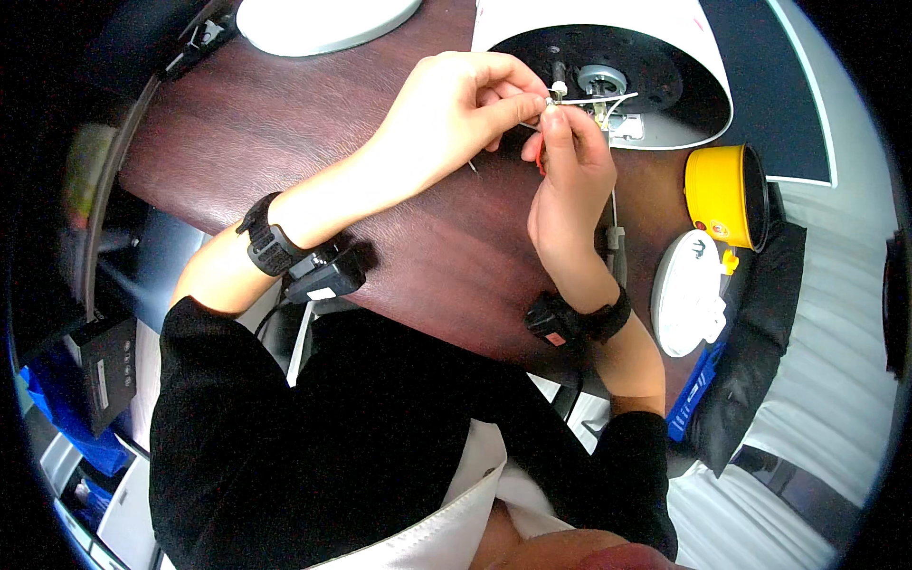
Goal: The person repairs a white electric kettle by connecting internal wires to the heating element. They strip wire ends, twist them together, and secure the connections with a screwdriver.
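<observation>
A white round appliance housing [718, 57] lies on its side at the far right of the table, its dark inside facing me. Thin white wires [608, 99] come out of it to my fingers. My left hand [465, 109] reaches in from the left, thumb and forefinger pinched on a wire end by the opening. Against those fingertips, my right hand [573, 171] is closed in a pinch on a small metallic piece at the wires. A bit of red shows under its curled fingers; what it belongs to is hidden. A metal round part [602, 80] sits inside the housing.
At the right stand a yellow round container [712, 190] with a dark opening and a white oval plastic part [686, 299]. A white round lid-like piece [323, 24] lies at the far left. A light cord with a connector [616, 237] runs beside my right wrist.
</observation>
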The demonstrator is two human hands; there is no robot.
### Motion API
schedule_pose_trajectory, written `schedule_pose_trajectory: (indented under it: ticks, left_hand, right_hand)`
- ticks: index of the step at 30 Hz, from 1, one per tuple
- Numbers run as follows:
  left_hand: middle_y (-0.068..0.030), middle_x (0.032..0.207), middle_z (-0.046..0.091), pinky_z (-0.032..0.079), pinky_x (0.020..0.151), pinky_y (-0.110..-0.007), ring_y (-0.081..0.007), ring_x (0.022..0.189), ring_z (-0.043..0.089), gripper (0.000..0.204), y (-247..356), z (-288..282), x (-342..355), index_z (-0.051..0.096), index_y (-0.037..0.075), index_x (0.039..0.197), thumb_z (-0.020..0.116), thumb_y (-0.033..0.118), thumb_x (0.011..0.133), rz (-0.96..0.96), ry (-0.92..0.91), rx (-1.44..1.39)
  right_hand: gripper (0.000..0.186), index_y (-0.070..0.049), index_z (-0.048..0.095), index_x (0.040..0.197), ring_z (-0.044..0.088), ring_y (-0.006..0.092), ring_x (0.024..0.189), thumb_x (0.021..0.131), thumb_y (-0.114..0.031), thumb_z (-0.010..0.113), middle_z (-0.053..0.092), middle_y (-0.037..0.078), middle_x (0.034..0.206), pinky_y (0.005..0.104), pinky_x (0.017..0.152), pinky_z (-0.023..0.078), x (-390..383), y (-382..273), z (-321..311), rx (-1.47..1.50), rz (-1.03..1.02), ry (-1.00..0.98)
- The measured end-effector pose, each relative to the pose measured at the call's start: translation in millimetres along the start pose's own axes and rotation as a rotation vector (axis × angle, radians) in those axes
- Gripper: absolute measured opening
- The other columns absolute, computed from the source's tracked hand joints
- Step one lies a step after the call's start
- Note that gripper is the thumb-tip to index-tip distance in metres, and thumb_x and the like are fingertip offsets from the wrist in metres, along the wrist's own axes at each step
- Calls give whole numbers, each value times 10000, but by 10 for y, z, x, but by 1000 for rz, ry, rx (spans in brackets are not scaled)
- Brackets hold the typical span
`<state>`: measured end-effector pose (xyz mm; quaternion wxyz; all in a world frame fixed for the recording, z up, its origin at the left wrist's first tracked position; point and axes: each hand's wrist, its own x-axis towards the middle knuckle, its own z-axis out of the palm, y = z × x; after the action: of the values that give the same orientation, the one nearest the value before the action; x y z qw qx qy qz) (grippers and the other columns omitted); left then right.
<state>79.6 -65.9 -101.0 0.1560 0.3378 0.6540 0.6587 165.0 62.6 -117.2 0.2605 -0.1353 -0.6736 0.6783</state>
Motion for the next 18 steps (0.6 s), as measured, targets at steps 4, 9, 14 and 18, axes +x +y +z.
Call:
schedule_pose_trajectory:
  ticks: [4,9,14,18]
  left_hand:
    - [30,745,632,409,499,-178,-20,561,508,164,-51,12,-5,682,34,1010,625,171,942,25,38,67]
    - [14,799,669,428,523,-181,-22,606,540,161,-65,45,-19,687,24,1002,635,160,933,24,97,97]
    - [8,816,679,472,618,-196,-36,705,584,154,-125,75,-2,684,15,1001,642,142,926,64,121,141]
    - [-7,841,681,492,665,-207,-52,728,604,152,-34,160,-24,672,3,1014,633,118,922,60,147,138]
  right_hand:
    - [163,21,630,1026,543,105,652,954,-123,602,615,49,825,229,595,422,-34,46,36,50,-20,-9]
    - [171,34,629,1039,556,109,630,943,-107,619,646,72,868,226,601,459,-29,85,87,30,-41,51]
    - [153,28,633,1011,597,103,646,933,-104,637,662,73,866,223,596,489,-26,76,96,-58,-70,105]
    - [128,10,608,964,625,92,673,915,-93,665,666,67,861,234,592,520,22,138,92,-152,-153,156]
